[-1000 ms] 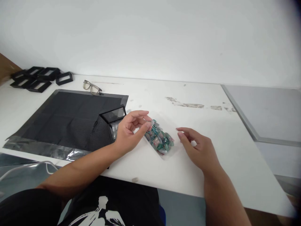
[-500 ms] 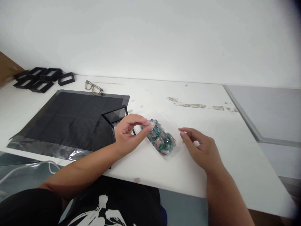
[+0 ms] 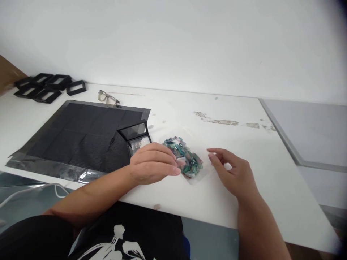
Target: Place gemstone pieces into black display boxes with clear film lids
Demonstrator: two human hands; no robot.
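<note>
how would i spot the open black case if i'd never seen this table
On the white table, find the large black sheet on the left. At its right edge, partly hidden by the left hand, sits a small black case. Its windowed lid stands raised, unlike the black frames grouped near the wall.

I am watching through one camera, which is sitting on the person's head. It is facing forward and down, over the table (image 3: 222,139) toward the wall (image 3: 173,43). It is seeing the left hand (image 3: 153,164) and right hand (image 3: 233,173) from above, quite near, while the glasses (image 3: 107,98) are lying farther.
</note>
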